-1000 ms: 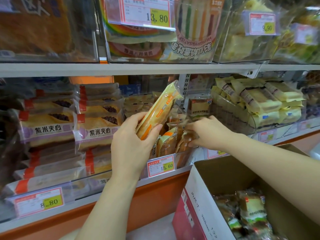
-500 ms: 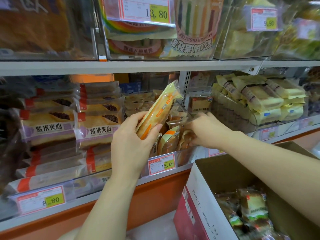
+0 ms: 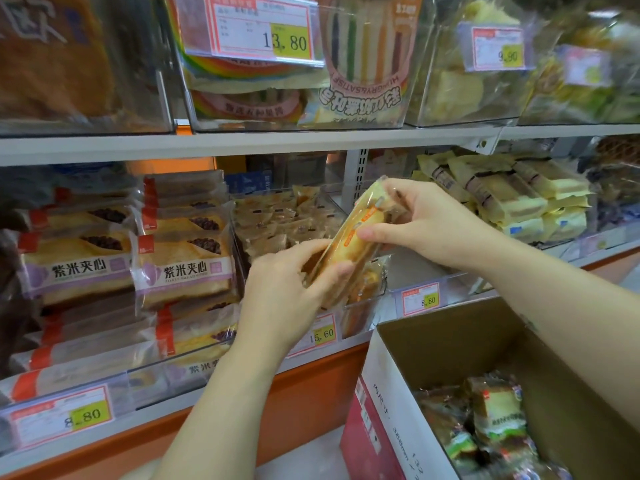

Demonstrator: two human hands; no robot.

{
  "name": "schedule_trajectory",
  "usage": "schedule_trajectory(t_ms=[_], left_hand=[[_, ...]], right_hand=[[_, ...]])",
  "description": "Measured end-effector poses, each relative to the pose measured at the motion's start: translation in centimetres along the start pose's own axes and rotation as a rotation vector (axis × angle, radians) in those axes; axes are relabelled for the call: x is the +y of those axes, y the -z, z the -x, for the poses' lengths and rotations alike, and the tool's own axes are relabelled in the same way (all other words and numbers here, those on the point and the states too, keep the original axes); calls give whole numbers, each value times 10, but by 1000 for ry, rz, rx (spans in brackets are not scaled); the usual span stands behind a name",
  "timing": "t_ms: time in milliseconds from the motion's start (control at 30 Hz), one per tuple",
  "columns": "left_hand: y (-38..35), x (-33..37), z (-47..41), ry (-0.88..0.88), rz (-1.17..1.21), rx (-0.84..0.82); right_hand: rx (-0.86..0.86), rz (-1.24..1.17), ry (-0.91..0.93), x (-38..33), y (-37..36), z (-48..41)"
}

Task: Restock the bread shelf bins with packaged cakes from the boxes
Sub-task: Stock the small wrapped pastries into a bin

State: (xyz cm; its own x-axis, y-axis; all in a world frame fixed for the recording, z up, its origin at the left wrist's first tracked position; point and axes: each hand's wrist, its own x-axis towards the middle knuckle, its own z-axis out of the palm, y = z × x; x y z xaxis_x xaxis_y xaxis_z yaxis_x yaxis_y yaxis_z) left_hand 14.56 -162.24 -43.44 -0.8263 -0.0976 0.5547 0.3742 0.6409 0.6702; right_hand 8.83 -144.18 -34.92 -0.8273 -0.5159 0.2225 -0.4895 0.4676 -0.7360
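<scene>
Looking down past the wrists, I had the open brown cardboard box (image 3: 450, 348) nearest, at lower right, with more clear-wrapped cake packs (image 3: 495, 414) heaped in its bottom. Above it both hands met on one item. The left hand (image 3: 280, 292) had thumb and fingers curled round the lower end of a long clear-film packet of yellow sponge cake with orange print (image 3: 349, 242), and the right hand (image 3: 429, 225) pinched its upper end. The packet stood tilted, top leaning right, just over the front of the clear plastic bin (image 3: 363, 313) that carried the 15.60 price tag (image 3: 320, 332) on the middle shelf. I judged this to be the placing step. The next move called for lowering the packet on edge beside those already standing in the bin, without crushing the soft cake. Its wrapper looked glossy and slack, so probably slippery.
</scene>
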Motion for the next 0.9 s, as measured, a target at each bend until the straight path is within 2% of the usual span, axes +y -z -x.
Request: schedule_trajectory(t_ms=[67,133,233,333,400,533,733,900], left_hand=[[7,-2,-6,6,-27,38],[14,-3,-13,6,-194,-6],[14,3,-21,44,-581,-292],[5,6,-25,91,-699,-468],[-1,5,-27,97,-710,-486],[0,1,-32,124,-688,-412],[4,-12,-35,219,-451,-385],[6,-16,-38,281,-289,-379]], right_hand=[[18,68,10,-1,6,3],[28,119,8,-4,12,5],[44,212,1,-6,19,6],[23,268,-8,-3,18,6],[11,282,-15,1,15,6],[57,279,-4,4,13,2],[90,258,-10,0,17,-5],[45,225,-90,-6,19,-5]])
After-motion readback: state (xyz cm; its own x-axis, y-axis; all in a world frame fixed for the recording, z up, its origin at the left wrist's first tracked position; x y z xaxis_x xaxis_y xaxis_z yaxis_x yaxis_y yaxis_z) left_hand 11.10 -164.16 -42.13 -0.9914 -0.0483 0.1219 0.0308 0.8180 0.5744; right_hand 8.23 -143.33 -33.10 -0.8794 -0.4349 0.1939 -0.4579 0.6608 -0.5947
